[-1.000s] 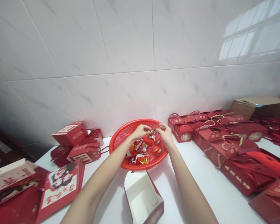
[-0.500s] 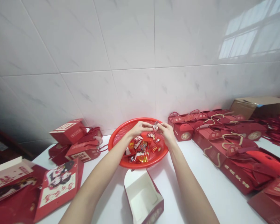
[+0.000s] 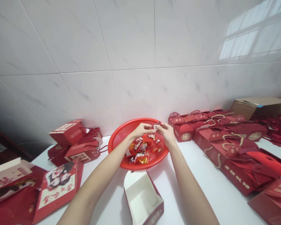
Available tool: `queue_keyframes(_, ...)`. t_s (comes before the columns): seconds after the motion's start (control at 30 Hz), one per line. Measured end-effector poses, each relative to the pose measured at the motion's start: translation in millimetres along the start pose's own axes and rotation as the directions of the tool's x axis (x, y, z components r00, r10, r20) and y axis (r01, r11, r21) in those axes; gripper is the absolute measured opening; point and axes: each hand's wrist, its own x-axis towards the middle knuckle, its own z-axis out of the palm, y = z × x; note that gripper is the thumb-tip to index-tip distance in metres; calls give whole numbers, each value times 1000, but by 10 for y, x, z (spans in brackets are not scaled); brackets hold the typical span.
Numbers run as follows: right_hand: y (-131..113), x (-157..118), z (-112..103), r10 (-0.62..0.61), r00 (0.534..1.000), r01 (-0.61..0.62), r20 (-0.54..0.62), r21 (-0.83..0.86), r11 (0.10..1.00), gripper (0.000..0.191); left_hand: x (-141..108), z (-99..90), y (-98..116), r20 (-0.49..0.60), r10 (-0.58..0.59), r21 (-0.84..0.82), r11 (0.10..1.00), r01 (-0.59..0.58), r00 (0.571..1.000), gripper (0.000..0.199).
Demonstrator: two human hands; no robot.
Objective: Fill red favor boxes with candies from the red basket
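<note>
Left hand (image 3: 141,130) and right hand (image 3: 166,131) pinch a small wrapped sweet (image 3: 155,127) between their fingertips, right over the red basket (image 3: 117,137), loose candies (image 3: 144,150) just below those fingers, an open box (image 3: 142,197) nearer the wearer, red cartons (image 3: 215,151) off to their right!
</note>
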Motion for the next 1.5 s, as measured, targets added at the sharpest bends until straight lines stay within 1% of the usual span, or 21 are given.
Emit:
queue_keyframes(0.1, 0, 0, -4, 8, 1000, -8, 4, -18, 1000, 23, -6, 7, 8, 0, 13, 32, 999, -13, 1000, 39)
queue_keyframes(0.23, -4, -4, 4, 18, 1000, -17, 18, -24, 1000, 27, 5, 3, 2, -47, 34, 10, 999, -33, 998, 42)
queue_keyframes(0.33, -6, 0, 4, 20, 999, -19, 34, -22, 1000, 31, 13, -5, 2, -78, 56, 0, 998, -56, 995, 41)
queue_keyframes(0.5, -18, 7, -15, 28, 997, -28, 67, -6, 1000, 31, -9, -29, 18, -53, 73, -5, 997, -73, 996, 36)
queue_keyframes(0.63, -28, -4, -16, 45, 994, -46, 96, 13, 999, 33, -19, -48, 17, -40, 72, -12, 997, -73, 997, 36)
queue_keyframes(0.73, -17, -4, -2, 56, 995, -59, 82, 37, 998, 31, -2, -36, -3, -50, 70, -22, 997, -71, 996, 38)
queue_keyframes(0.83, 6, 26, 9, 52, 998, -53, 19, 91, 994, 29, 21, -5, -42, -47, 43, -44, 998, -45, 998, 44)
queue_keyframes(0.9, 15, 56, 8, 43, 998, -36, -43, 143, 989, 28, 33, 20, -81, -2, -2, -11, 1000, 2, 1000, 47)
queue_keyframes(0.97, 16, 83, 1, 37, 994, -17, -100, 193, 981, 28, 46, 53, -132, 60, -52, 128, 991, 44, 997, 42)
queue_keyframes(1.07, 9, 101, -10, 40, 989, -4, -146, 242, 970, 28, 86, 147, -218, 113, -104, 409, 911, 50, 988, 31)
queue_keyframes(1.13, 6, 101, -12, 49, 986, -7, -157, 256, 967, 26, 128, 244, -271, 134, -125, 535, 844, 34, 983, 27)
queue_keyframes(1.27, 12, 99, -11, 60, 984, -15, -168, 260, 966, 23, 211, 447, -352, 155, -151, 629, 777, 20, 976, 18)
queue_keyframes(1.33, 19, 100, -10, 60, 984, -16, -165, 254, 967, 22, 237, 499, -379, 141, -164, 646, 762, 34, 976, 12)
queue_keyframes(1.4, 26, 101, -7, 59, 986, -19, -156, 246, 969, 21, 254, 490, -390, 116, -169, 635, 770, 58, 979, 15)
queue_keyframes(1.5, 34, 105, -4, 59, 989, -26, -137, 233, 972, 21, 273, 358, -359, 55, -136, 554, 828, 83, 989, 18)
